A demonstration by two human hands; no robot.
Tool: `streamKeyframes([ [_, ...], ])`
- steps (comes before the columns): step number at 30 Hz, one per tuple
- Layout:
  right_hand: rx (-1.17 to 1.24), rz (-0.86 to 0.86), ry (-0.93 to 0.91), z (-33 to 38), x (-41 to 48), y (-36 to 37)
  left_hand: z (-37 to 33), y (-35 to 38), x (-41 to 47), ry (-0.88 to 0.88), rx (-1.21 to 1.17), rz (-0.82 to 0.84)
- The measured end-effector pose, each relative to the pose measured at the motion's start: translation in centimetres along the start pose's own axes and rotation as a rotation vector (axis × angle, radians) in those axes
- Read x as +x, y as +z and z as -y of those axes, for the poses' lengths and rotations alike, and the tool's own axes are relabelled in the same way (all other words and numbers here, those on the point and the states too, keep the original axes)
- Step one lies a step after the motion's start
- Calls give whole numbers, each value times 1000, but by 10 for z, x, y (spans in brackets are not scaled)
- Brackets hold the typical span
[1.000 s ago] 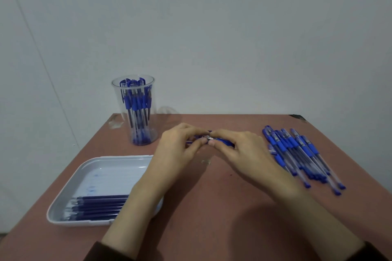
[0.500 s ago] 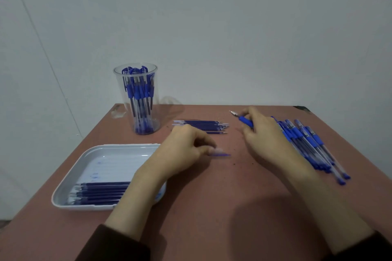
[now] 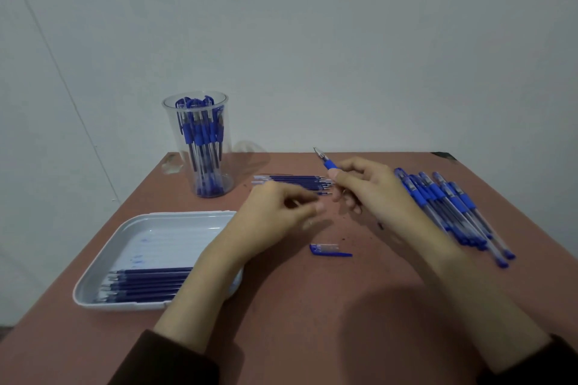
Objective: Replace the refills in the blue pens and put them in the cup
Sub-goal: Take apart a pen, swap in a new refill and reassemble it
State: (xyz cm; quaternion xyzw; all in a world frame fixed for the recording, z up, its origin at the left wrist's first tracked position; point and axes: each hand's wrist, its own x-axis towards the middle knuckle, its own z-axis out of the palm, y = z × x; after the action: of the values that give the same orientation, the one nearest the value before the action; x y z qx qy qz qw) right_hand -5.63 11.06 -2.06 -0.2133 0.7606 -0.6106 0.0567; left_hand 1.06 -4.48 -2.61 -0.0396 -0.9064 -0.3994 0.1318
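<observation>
A: Where is the pen (image 3: 325,162) held?

B: It is gripped in the right hand (image 3: 375,197), above the table (image 3: 312,322). Its uncapped tip is raised and pointed up and to the left, away from the person. Its rear end is hidden in the fist.

A: And the left hand (image 3: 275,219)?

B: Its fingers are loosely curled and blurred, and nothing is seen in them. It is held just beside the right hand, low over the table.

A: Which relation is the coming move turned on?

B: The pen tip lies up and to the right of the left fingertips, near but apart. The long axis is slanted from upper left down into the right fist. The left hand is the nearer free hand, so the tip end is probably meant to be opened by it.

A: What else is placed nearby?

B: Loose refills (image 3: 297,182) are laid left to right just beyond the left hand. The cup (image 3: 200,166), already filled with pens, is set far left. More refills are kept in the tray (image 3: 93,287), and the pile (image 3: 450,212) lies to the right.

A: What is changed?

B: 0.5 s ago the cap (image 3: 328,250) was pinched in the left hand; now it is laid on the table between the 2 forearms. The pen is brought from the pile toward the middle.
</observation>
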Motion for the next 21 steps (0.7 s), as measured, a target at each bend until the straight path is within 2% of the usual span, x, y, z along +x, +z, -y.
streamKeyframes([
  [1,125,59,58,2,-1,1,-1,-2,1,-17,-159,-71],
  [3,324,197,164,8,-5,3,-4,-5,2,-64,-483,-92],
  [7,577,455,283,11,-10,11,-13,-6,-1,-77,-893,-27],
  [10,692,527,287,8,-9,14,-17,-6,-1,-101,-1104,-33],
  [13,684,520,262,9,-11,15,-15,-9,-2,-108,-1149,-53],
  [17,484,400,156,9,-13,16,-13,-10,1,-139,-1134,-142],
  [21,391,318,73,8,-12,20,-11,-7,2,-170,-1116,-166],
])
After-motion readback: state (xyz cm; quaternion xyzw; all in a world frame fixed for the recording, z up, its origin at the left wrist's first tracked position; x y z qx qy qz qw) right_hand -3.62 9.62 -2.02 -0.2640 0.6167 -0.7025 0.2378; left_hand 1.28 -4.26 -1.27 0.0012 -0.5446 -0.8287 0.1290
